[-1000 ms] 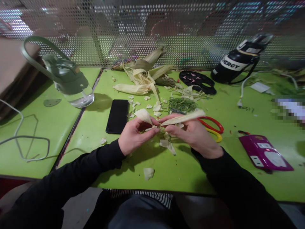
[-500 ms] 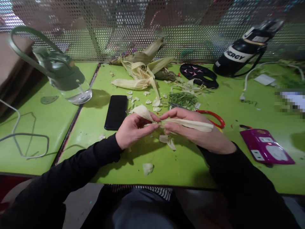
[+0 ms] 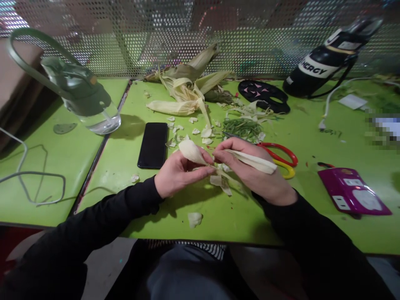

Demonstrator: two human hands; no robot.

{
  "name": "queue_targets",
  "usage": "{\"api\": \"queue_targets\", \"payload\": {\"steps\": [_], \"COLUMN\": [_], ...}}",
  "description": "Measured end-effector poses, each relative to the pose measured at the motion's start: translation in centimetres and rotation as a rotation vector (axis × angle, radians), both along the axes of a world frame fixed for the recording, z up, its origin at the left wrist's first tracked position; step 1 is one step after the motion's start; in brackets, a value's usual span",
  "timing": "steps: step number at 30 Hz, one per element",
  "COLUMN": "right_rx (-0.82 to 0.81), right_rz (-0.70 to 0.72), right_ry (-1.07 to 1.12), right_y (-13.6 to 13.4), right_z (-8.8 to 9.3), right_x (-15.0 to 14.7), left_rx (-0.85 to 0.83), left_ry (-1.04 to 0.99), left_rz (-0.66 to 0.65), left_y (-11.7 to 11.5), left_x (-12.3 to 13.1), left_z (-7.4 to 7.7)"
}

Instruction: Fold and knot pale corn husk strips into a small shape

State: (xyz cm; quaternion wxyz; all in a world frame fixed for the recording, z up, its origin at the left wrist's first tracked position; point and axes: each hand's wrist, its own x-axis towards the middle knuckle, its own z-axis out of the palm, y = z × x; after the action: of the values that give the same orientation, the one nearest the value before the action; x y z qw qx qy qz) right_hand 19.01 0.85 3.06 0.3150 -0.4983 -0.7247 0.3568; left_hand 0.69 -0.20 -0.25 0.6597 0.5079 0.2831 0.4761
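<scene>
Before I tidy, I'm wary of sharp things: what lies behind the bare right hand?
Behind the right hand, red-and-yellow-handled scissors show: handles at one side, a grey blade tip at the other, by shredded green strips. The hand hides the scissors' middle.

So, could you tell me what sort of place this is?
Probably a craft work area: a green tabletop backed by a perforated screen, with red-and-yellow-handled scissors and corn husks lying on it.
</scene>
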Motion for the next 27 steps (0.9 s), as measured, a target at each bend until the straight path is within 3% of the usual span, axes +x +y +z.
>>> {"api": "queue_targets", "payload": {"steps": [8,12,18,23,27], "right_rx": [0.051,-0.038,0.053,-0.035,0.096], "right_rz": [-0.071,-0.051,-0.016,0.086,0.023], "right_ry": [-0.002,0.003,-0.021,0.135,0.040], "right_y": [0.1,0.0,0.0,0.2,0.3], "right_z": [-0.5,-0.9,-1.3,-2.3,-3.0], "right_x": [-0.1,-0.3,-0.9,-1.0,-0.8], "left_rx": [-0.082,-0.100,-0.132,-0.165,-0.141], "left_ry": [-0.123,-0.057,0.105,0.131,0.176], "left_rz": [0.111,0.102,0.125,0.095,0.071], "left_y": [0.7,0.7,0.5,0.8,0.8], "left_x": [0.1,0.1,0.1,0.2,0.0], "left_z": [-0.8,-0.8,-0.5,-0.5,-0.4]}}
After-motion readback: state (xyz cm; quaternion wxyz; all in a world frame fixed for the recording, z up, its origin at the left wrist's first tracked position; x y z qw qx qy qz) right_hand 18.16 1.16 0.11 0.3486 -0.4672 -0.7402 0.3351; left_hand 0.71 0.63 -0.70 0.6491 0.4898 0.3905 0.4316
